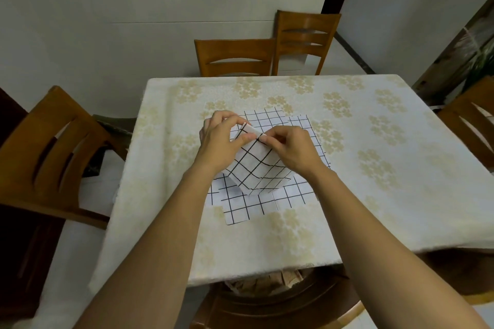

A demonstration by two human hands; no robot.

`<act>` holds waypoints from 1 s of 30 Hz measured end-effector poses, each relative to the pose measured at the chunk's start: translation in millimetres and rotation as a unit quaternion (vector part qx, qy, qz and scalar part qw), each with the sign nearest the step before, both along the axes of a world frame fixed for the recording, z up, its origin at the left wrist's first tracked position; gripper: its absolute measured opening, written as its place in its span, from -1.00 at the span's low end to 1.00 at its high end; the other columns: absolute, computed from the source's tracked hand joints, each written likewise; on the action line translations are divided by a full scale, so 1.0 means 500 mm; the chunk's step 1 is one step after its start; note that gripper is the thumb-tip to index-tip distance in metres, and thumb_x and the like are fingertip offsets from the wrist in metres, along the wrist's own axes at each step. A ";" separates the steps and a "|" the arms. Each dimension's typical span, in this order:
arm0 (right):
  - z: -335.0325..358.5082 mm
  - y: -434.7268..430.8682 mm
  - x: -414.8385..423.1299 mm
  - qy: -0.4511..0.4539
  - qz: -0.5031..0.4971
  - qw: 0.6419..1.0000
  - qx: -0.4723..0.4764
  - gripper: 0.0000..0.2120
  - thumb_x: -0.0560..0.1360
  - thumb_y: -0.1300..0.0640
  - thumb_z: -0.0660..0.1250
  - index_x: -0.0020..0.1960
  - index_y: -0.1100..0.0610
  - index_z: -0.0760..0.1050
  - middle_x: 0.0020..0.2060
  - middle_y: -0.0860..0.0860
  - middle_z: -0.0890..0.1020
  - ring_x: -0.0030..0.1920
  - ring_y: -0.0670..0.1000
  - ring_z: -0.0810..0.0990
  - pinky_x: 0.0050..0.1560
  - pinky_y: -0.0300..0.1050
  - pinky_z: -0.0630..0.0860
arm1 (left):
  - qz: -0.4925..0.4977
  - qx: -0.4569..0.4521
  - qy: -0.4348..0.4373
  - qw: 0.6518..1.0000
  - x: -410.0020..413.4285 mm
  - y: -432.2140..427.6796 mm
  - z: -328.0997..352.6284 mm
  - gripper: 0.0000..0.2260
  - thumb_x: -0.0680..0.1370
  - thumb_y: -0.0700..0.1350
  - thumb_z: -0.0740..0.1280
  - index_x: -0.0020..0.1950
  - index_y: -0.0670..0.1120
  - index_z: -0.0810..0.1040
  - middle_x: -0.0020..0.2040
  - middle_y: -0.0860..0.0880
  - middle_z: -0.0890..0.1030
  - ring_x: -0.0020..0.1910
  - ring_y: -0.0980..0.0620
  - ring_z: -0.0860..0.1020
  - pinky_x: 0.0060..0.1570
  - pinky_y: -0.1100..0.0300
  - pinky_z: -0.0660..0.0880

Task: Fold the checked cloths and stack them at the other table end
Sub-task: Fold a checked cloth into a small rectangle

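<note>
- left hand (222,139) pinches the top edge of a checked cloth (256,168), thumb and fingers curled on it
- right hand (291,147) pinches the same edge, just beside the left
- held cloth is raised, its lower part sagging onto the flat checked cloths (267,204) at the centre of the worktop (374,195)
- wooden chairs (235,57) at 12, 9 and 3 o'clock

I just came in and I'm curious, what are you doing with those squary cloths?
A person is folding checked cloths. The left hand and the right hand both pinch the top edge of the raised cloth, which is lifted and bent over. The flat cloths lie spread under it on the table. No folded stack shows at the far end yet.
</note>
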State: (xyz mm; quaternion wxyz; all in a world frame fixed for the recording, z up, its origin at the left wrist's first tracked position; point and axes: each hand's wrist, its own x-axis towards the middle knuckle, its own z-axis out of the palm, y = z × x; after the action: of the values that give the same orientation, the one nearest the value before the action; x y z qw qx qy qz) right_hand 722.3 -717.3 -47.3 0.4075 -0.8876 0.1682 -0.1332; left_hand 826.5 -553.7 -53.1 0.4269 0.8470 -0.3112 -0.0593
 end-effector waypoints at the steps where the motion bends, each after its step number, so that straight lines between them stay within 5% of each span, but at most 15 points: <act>1: 0.002 -0.002 -0.002 -0.005 0.004 1.000 0.018 -0.85 0.54 -0.02 0.41 -0.12 0.02 0.68 -0.26 -0.06 0.70 -0.20 -0.03 0.64 -0.16 -0.10 0.54 | -0.011 -0.011 0.016 1.000 0.000 0.001 0.002 -0.86 0.56 0.06 0.41 0.07 0.06 0.61 0.21 0.09 0.52 0.24 0.09 0.40 0.28 0.14 0.32; 4: 0.003 -0.016 -0.014 0.017 0.017 0.999 0.042 -0.84 0.52 -0.04 0.44 -0.10 0.04 0.69 -0.24 -0.10 0.71 -0.19 -0.13 0.64 -0.15 -0.25 0.52 | -0.002 -0.072 0.071 0.995 -0.002 0.008 0.003 -0.87 0.60 0.01 0.37 -0.06 -0.02 0.59 -0.11 0.10 0.63 -0.09 0.17 0.56 -0.05 0.18 0.45; 9: -0.015 -0.038 -0.040 0.054 0.028 0.996 0.070 -0.84 0.48 -0.01 0.48 -0.11 0.09 0.69 -0.16 -0.07 0.73 -0.07 0.00 0.70 0.06 0.01 0.64 | 0.038 -0.134 0.084 0.987 0.003 0.027 -0.002 -0.84 0.62 0.01 0.36 -0.11 -0.03 0.55 -0.37 0.10 0.52 -0.41 0.23 0.41 -0.32 0.37 0.33; 14: -0.007 -0.017 -0.036 0.048 0.056 0.992 0.101 -0.89 0.47 -0.01 0.49 -0.13 0.03 0.69 -0.18 -0.02 0.74 -0.07 0.11 0.70 0.06 0.10 0.64 | 0.044 -0.142 0.085 0.985 0.007 0.018 0.005 -0.85 0.61 0.01 0.36 -0.03 -0.05 0.60 -0.16 0.03 0.67 -0.18 0.15 0.58 -0.15 0.29 0.44; 20: 0.004 -0.007 -0.033 0.049 0.071 0.992 0.095 -0.78 0.44 -0.04 0.52 -0.12 0.11 0.66 -0.23 0.19 0.66 -0.24 -0.01 0.61 -0.09 0.22 0.61 | 0.062 -0.142 0.072 0.985 0.036 0.018 0.019 -0.84 0.62 0.00 0.35 0.01 -0.08 0.62 -0.09 0.04 0.68 -0.05 0.05 0.62 -0.07 0.19 0.50; 24: 0.013 0.004 -0.028 0.051 0.072 0.991 0.096 -0.86 0.40 0.07 0.57 -0.13 0.08 0.65 -0.35 -0.15 0.61 -0.29 -0.22 0.58 -0.13 -0.07 0.57 | 0.052 -0.110 0.061 0.991 0.052 0.011 0.035 -0.88 0.63 0.02 0.32 -0.02 0.03 0.61 -0.13 0.10 0.64 -0.11 0.11 0.57 -0.14 0.24 0.42; 27: 0.020 0.010 -0.027 0.019 0.077 0.990 0.120 -0.90 0.43 0.10 0.55 -0.09 0.10 0.70 -0.22 -0.14 0.73 -0.13 -0.13 0.70 -0.04 -0.12 0.61 | 0.021 -0.043 0.049 0.998 0.058 0.002 0.031 -0.80 0.61 0.08 0.33 0.20 0.06 0.57 0.12 0.03 0.61 0.14 0.01 0.55 0.09 0.12 0.48; 30: 0.030 0.017 -0.024 -0.023 0.073 0.986 0.147 -0.92 0.48 0.14 0.50 -0.06 0.14 0.71 -0.15 0.02 0.75 -0.08 0.05 0.71 -0.01 -0.07 0.61 | 0.012 -0.028 0.061 0.998 0.034 0.000 0.029 -0.53 0.59 0.16 0.33 0.47 0.12 0.35 0.46 0.01 0.38 0.42 0.05 0.35 0.37 0.08 0.32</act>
State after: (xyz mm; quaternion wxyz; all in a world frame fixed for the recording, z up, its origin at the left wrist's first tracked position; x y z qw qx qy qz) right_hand 710.6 -708.7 -32.2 0.5464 -0.8243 0.1114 -0.0977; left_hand 843.6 -553.6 -38.6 0.4697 0.8329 -0.2759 -0.0974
